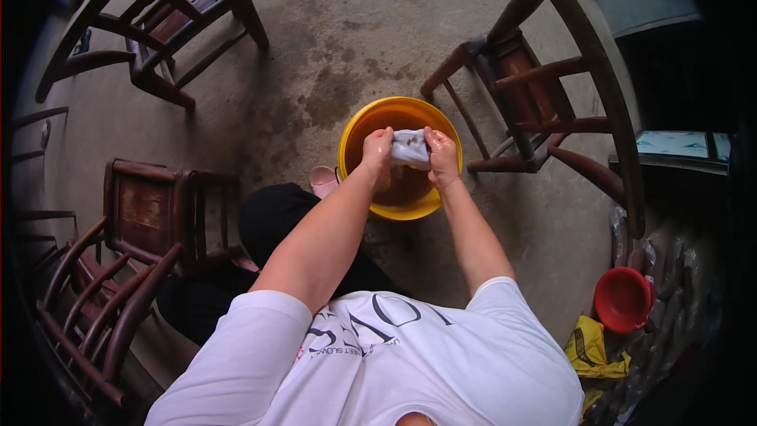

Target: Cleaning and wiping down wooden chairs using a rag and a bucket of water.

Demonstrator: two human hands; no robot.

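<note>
Both my hands hold a wet white cloth (410, 148) with a dark stain on it, stretched between them. It is above a yellow plastic bucket (408, 213) with brownish water (408, 189) inside. My left hand (378, 154) grips the cloth's left end, thumb on top. At the opposite end, my right hand (443, 154) pinches the cloth the same way. Both hands look wet. What kind of cloth it is cannot be told.
Wooden chairs stand around: one far left (177, 29), one at the right (526, 89), one near left (142, 207). A pink slipper (323, 181) is beside the bucket. A red basin (623, 299) and a yellow plastic bag (594, 349) lie at lower right. The concrete floor (331, 23) has damp patches.
</note>
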